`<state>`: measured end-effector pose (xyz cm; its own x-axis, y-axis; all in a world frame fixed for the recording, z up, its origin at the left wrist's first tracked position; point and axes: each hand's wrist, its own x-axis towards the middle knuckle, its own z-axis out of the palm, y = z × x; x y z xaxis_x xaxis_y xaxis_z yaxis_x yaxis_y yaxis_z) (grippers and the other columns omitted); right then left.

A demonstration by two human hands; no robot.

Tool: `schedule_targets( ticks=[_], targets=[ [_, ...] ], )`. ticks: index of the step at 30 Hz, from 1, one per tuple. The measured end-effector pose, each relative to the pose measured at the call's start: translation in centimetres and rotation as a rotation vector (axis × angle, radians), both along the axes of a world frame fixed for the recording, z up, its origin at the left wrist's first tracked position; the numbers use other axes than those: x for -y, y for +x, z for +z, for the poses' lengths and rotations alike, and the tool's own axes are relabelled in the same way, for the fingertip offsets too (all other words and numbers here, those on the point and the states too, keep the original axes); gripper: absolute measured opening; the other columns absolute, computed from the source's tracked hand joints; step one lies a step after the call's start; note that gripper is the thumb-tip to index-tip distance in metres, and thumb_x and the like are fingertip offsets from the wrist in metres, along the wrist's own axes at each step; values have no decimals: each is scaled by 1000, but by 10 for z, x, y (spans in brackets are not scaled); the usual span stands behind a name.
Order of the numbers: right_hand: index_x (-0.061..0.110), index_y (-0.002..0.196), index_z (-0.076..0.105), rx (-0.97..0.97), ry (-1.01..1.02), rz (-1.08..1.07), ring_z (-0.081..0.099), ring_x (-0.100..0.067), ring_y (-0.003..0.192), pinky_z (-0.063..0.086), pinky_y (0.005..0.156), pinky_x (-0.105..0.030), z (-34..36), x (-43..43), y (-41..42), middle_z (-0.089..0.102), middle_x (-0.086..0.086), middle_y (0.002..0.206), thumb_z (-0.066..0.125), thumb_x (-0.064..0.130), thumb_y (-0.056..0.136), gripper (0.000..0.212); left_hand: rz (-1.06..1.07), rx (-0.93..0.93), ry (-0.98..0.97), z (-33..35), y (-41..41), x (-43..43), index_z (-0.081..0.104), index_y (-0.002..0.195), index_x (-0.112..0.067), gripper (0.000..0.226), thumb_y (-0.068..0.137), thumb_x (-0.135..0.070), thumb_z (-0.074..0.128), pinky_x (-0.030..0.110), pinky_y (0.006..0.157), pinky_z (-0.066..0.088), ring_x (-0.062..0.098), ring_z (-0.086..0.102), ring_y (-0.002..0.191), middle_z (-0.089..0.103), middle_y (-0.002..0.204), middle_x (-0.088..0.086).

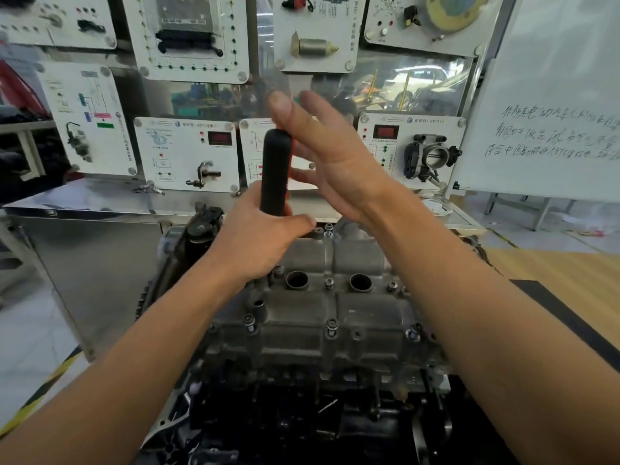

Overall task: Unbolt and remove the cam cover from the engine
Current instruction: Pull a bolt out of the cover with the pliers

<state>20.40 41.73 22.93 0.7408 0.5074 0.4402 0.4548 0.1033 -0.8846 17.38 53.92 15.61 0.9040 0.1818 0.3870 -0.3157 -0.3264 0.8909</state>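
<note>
At the far edge of the cam cover (pixel 335 310), left hand (pixel 258 236) curls its fingers round the foot of an upright black tool handle (pixel 275 169). Right hand (pixel 322 156) flat beside its top, fingers straight, slightly spread; contact unclear. Cover sits centre on the engine (pixel 302 414), near-edge bolts (pixel 331 325) seated

A grey metal cam cover (pixel 302 317) fills the centre, with bolts (pixel 331 325) along its edges and two round wells (pixel 297 280) on top. Above the cover's far end, the left hand (pixel 258 236) grips the base of an upright black tool handle (pixel 275 169). The right hand (pixel 328 156), fingers straight, is just beside the handle's upper part. Beyond the cover stands a whiteboard (pixel 553 95).
</note>
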Motion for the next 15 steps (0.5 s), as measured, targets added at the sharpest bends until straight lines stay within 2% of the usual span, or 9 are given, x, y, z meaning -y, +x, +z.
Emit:
schedule_targets(
  ticks=[2, 3, 6, 7, 9, 11, 13, 15],
  targets=[
    [19, 154, 18, 15, -5, -89, 55, -11, 125, 39, 109, -51, -4, -2, -6, 57, 7, 134, 87, 63, 43, 138, 87, 11, -71, 0, 2, 2, 54, 90, -15, 41, 61, -36, 74, 31, 53, 42, 2, 49, 46, 51, 61, -8],
    [21, 156, 11, 42, -31, -118, 53, -12, 128, 37, 111, -51, -7, -5, -10, 54, 5, 139, 89, 58, 51, 136, 99, 26, -106, 1, 2, 4, 52, 89, -15, 40, 62, -35, 73, 29, 49, 40, 1, 45, 42, 49, 59, -9],
    [23, 156, 14, 147, -122, -206, 53, -13, 126, 40, 104, -33, -8, -24, -22, 52, 1, 142, 90, 45, 63, 123, 110, 116, -10, 1, 0, 6, 47, 81, -15, 22, 72, -23, 66, 11, 39, 33, -3, 44, 38, 50, 48, -16],
    [21, 155, 18, 150, -118, -227, 56, -14, 121, 44, 98, -30, -6, -29, -23, 54, 0, 138, 90, 37, 66, 115, 107, 120, 22, 0, -3, 4, 47, 82, -12, 28, 70, -24, 69, 9, 40, 34, -3, 47, 40, 53, 51, -16],
    [16, 148, 34, 55, -58, -221, 63, -16, 107, 51, 86, -31, 2, -35, -23, 61, -2, 125, 82, 19, 76, 87, 49, 74, -34, -1, -10, -6, 52, 98, -5, 66, 53, -44, 80, 16, 49, 46, 3, 59, 54, 64, 73, -2],
    [13, 134, 50, -75, 24, -138, 66, -20, 104, 49, 78, -32, 8, -36, -19, 66, -9, 121, 73, 7, 80, 60, -78, 11, -157, 1, -16, -23, 60, 110, -4, 88, 40, -49, 89, 23, 62, 56, 14, 70, 76, 70, 94, 9],
    [10, 124, 58, -181, 75, 24, 67, -22, 100, 46, 80, -35, 9, -34, -15, 69, -16, 121, 64, 1, 83, 42, -213, -41, -239, 7, -20, -40, 66, 111, -3, 94, 35, -50, 96, 37, 72, 59, 22, 71, 87, 73, 102, 10],
    [11, 117, 59, -193, 46, 224, 67, -22, 95, 47, 77, -36, 10, -32, -13, 70, -13, 114, 58, -1, 87, 32, -310, -47, -252, 10, -20, -49, 72, 106, -7, 81, 40, -46, 98, 46, 77, 57, 28, 71, 86, 73, 100, 12]
  ],
)
